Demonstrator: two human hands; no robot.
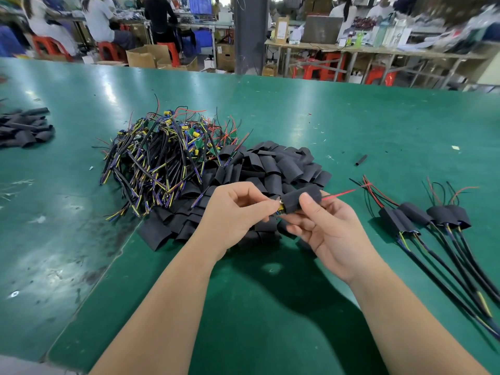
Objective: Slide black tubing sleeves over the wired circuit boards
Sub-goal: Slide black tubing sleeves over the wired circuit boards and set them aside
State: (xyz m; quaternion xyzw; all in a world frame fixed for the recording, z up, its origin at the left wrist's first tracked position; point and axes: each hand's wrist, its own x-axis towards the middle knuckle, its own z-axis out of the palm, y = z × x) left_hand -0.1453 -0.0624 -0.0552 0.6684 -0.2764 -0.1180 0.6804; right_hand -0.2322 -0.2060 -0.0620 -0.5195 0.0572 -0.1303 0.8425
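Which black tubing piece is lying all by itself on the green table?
The short, narrow black tube right of the big pile of flat black sleeves; it touches nothing and is thinner than those.

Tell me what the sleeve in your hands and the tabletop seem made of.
Sleeve: matte black, soft-looking plastic or rubber tubing, probably heat-shrink; loose ones in the pile lie flattened. Tabletop: smooth green mat, likely rubber or vinyl; it reflects lights with a dull sheen.
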